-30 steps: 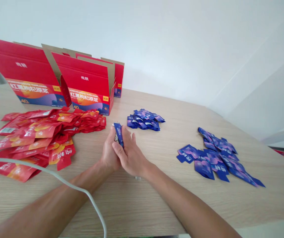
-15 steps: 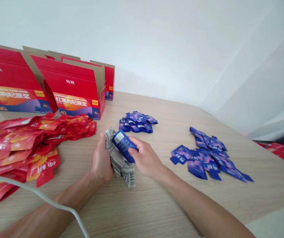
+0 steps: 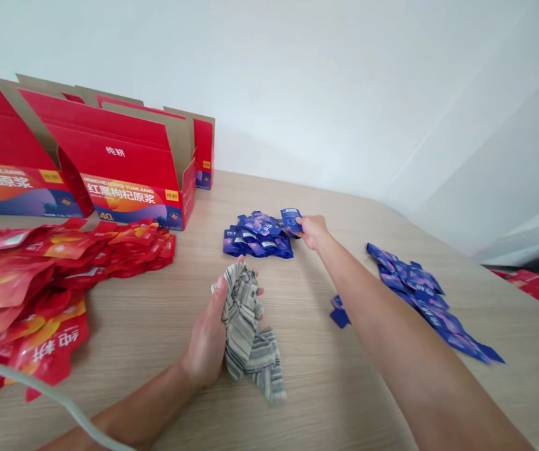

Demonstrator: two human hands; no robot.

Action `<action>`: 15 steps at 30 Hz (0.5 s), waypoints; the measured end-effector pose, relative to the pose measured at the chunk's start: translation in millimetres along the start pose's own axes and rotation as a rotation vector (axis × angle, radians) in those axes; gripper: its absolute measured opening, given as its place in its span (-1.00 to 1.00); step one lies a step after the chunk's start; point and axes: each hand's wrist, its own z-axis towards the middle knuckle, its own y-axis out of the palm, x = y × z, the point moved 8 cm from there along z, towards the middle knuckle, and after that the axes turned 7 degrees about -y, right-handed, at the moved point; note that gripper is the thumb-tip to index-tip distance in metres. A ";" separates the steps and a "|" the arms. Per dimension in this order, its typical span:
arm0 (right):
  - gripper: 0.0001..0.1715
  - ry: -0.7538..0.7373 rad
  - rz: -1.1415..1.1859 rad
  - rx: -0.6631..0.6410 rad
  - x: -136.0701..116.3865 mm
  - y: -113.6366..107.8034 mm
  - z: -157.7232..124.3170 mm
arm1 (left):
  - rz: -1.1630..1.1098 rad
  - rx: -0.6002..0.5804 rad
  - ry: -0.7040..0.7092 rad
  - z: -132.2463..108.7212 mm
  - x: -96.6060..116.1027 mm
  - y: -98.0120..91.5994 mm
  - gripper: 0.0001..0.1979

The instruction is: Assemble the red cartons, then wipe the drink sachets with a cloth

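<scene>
A crumpled grey striped cloth (image 3: 245, 319) lies in my left hand (image 3: 209, 338), whose fingers curl round its far side. Farther off, my right hand (image 3: 314, 230) pinches a blue pouch (image 3: 291, 218) by its right end. That pouch is at the right end of a small pile of blue pouches (image 3: 260, 235), and I cannot tell whether it touches the pile. A second group of blue pouches (image 3: 422, 291) is spread out on the right, partly hidden behind my right forearm.
Red pouches (image 3: 57, 269) are heaped on the left of the wooden table (image 3: 194, 282). Behind them stand several red cartons (image 3: 131, 169) with raised flaps. A pale cable (image 3: 48, 391) crosses the lower left. Red packaging (image 3: 533, 288) shows beyond the table's right edge.
My right hand has carried the blue pouch away from the cloth, forward to the small blue pile. My left hand still has the cloth. The view has shifted slightly.
</scene>
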 end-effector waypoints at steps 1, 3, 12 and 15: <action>-0.62 0.002 -0.056 -0.014 6.1 5.3 3.8 | -0.006 0.004 -0.014 0.5 -0.3 -1.0 -0.42; -0.60 -0.016 -0.183 -0.032 16.1 11.5 9.1 | -0.008 0.022 -0.054 1.1 -1.1 -2.7 -0.41; -0.55 -0.288 -0.889 0.118 9.8 -93.1 32.9 | -0.033 0.048 -0.123 -1.4 -4.3 -4.4 -0.27; -0.38 -0.194 -1.149 0.171 25.2 -160.4 37.3 | -0.055 0.057 -0.122 0.4 -6.4 -5.8 -0.29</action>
